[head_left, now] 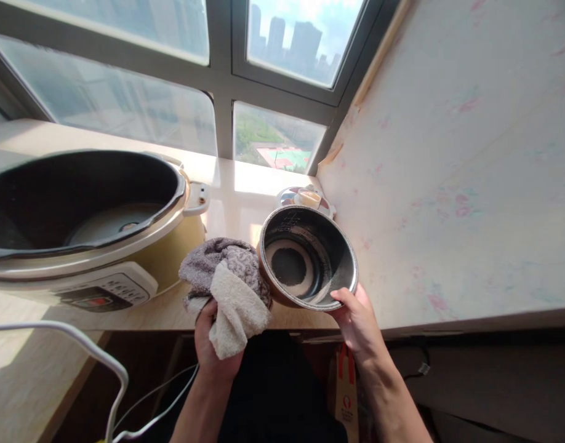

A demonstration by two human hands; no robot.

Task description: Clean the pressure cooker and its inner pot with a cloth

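My left hand (213, 344) is closed around a bunched cloth (239, 307), grey-purple on one part and cream on the other. Right of it, my right hand (359, 320) grips the near right rim of a dark inner pot (305, 301), thumb over the edge and fingers beneath. The pot is tilted toward me, so its worn, ringed inside shows. The cloth lies against the pot's left outer wall or just in front of it; I cannot tell whether they touch. To the left stands the electric cooker body (176, 252), lidless, with a control panel on its front.
Behind the pot, a round lid-like piece (326, 206) rests on the sill (222, 212) by the window. A white cord (93, 347) loops at lower left. The patterned wall (448, 184) bounds the right side. Below the sill hangs or stands a paper bag (349, 400).
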